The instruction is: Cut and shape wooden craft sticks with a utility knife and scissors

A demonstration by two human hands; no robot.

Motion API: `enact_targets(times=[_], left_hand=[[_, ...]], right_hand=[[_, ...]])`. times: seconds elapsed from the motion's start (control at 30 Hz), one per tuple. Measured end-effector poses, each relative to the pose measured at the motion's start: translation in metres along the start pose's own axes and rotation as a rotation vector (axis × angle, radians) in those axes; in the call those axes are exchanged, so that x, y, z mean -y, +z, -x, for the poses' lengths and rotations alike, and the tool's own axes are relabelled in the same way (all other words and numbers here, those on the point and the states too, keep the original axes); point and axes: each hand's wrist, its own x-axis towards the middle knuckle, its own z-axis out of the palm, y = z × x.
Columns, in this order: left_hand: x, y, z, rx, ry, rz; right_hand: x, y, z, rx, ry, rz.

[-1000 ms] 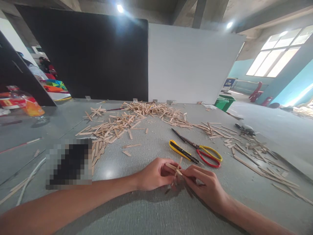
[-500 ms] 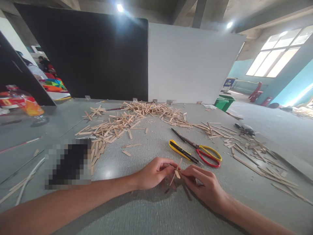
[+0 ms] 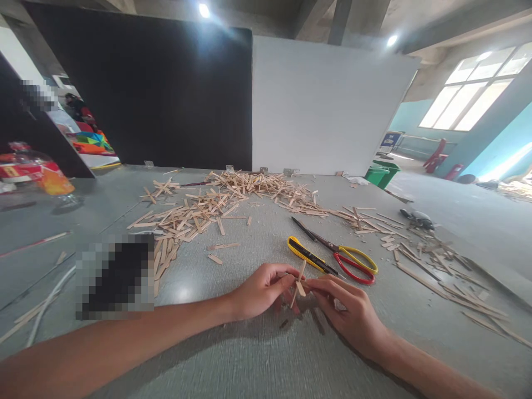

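A small cross-shaped piece made of wooden sticks (image 3: 301, 287) is held just above the table, between both hands. My left hand (image 3: 266, 291) pinches it from the left between thumb and fingers. From the right, my right hand (image 3: 347, 305) has its thumb and fingertips closed on one of the stick ends. Just beyond the hands lie a yellow and black utility knife (image 3: 310, 256) and a pair of scissors (image 3: 332, 246) with one red and one yellow handle.
A heap of wooden sticks (image 3: 199, 213) spreads across the table's back and left. More sticks (image 3: 449, 277) lie at right, near a dark object (image 3: 418, 219). Black (image 3: 166, 94) and white panels (image 3: 328, 105) stand behind. A bottle (image 3: 54, 177) and a blurred-out dark object (image 3: 116, 277) are at left.
The stick piece has turned slightly in my fingers and shifted a little to the left. My right fingertips have moved onto its right side. The tools have not moved.
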Motion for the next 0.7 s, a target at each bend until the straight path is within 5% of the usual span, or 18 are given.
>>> enact_targets(times=[0.7], left_hand=[[0.0039,0.0006,0.0001,0.019,0.022,0.047]], right_hand=[[-0.0026,0.003,0.0004,-0.067,0.034,0.105]])
